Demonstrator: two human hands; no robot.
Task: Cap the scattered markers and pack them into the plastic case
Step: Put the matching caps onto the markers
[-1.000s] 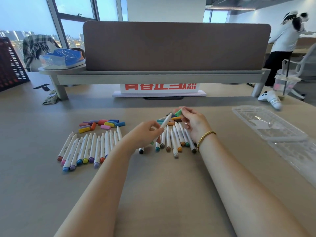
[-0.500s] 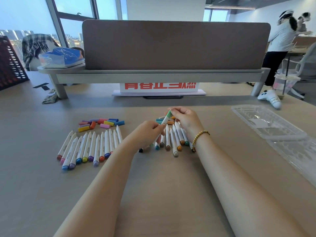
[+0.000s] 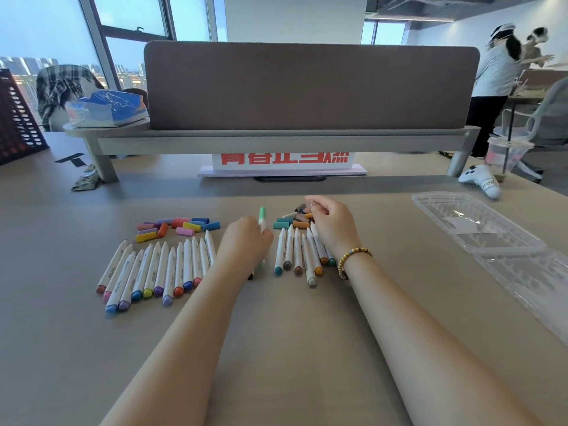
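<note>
My left hand point(image 3: 246, 244) grips a white marker point(image 3: 262, 219) that now wears a green cap and points away from me. My right hand point(image 3: 333, 224) hovers with curled fingers over a small pile of loose caps point(image 3: 292, 219), its fingertips at the caps; whether it pinches one is hidden. A row of uncapped markers point(image 3: 302, 256) lies under that hand. Further left lies a second row of several markers point(image 3: 159, 272), with a heap of coloured caps point(image 3: 178, 227) behind it. The clear plastic case point(image 3: 479, 222) lies open at the right.
A desk divider on a grey shelf point(image 3: 276, 139) closes off the back. A white game controller point(image 3: 481, 182) and a plastic cup point(image 3: 507, 155) sit at the far right, a red crate point(image 3: 15, 118) at the far left. A person stands beyond the desk on the right.
The green cap went from my right hand onto the marker in my left hand. My left hand swung the capped marker leftward and more upright; my right hand moved back over the loose caps.
</note>
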